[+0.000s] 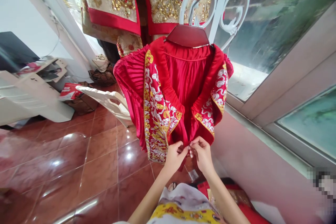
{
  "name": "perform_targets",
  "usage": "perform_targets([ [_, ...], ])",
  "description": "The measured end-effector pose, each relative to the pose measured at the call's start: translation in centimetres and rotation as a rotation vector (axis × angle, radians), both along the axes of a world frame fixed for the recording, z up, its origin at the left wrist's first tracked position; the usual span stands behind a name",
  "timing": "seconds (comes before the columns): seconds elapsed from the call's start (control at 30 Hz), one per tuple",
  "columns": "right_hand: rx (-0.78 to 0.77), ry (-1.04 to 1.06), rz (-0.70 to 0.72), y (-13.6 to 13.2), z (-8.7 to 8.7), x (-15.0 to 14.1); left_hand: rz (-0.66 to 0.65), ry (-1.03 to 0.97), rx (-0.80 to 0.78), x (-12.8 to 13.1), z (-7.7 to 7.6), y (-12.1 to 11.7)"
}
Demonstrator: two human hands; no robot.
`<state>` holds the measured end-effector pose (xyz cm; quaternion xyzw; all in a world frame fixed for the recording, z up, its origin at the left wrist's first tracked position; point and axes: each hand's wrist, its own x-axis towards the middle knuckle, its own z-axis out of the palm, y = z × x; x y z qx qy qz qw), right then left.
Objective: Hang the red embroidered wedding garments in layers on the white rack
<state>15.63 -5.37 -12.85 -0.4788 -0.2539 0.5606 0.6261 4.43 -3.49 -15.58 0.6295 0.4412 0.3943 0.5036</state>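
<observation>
A red pleated garment (pixel 128 91) with gold and silver embroidered front panels (pixel 156 112) hangs from a dark red hanger (pixel 187 36) with a metal hook. At the lower middle of its front opening, my left hand (pixel 174 155) pinches red cloth between thumb and fingers. Right beside it my right hand (pixel 202 152) pinches the same front edge, its fingertips almost touching the left ones. Whatever small fastening may lie between the fingertips is too small to make out.
Gold-sequined cloths with red borders (pixel 114 21) hang behind. A white metal grille (pixel 233 10) and window stand at the right. A pale chair (pixel 110 103) and a white desk (pixel 31 94) stand left on the red tiled floor (pixel 102 178). Red and gold fabric (pixel 236 196) lies low at right.
</observation>
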Motion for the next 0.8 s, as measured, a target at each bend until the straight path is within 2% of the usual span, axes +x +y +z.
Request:
perform_targets([
  [0.13,-0.020,0.134,0.049,-0.8,1.1,0.1,-0.070,-0.183,-0.134,-0.2,1.0,-0.8],
  [0.23,-0.037,0.193,0.077,-1.1,1.4,0.0,-0.094,-0.189,-0.162,-0.4,1.4,-1.0],
  [0.37,-0.085,0.249,0.049,-0.7,1.1,0.2,-0.052,-0.018,-0.055,-0.5,1.1,-1.0],
  [0.5,-0.219,0.402,0.033,0.1,0.0,0.0,0.014,0.201,0.071,-0.5,0.0,-0.6],
  [0.6,-0.239,0.357,-0.008,0.8,-0.2,-0.9,0.096,0.359,0.149,-0.5,-1.0,0.1],
  [0.7,-0.147,0.281,-0.086,2.0,1.2,-1.7,0.123,0.420,0.185,-0.6,-1.5,0.7],
  [0.8,0.012,0.265,-0.141,3.6,4.4,-1.9,0.133,0.445,0.183,-0.6,-1.4,1.0],
])
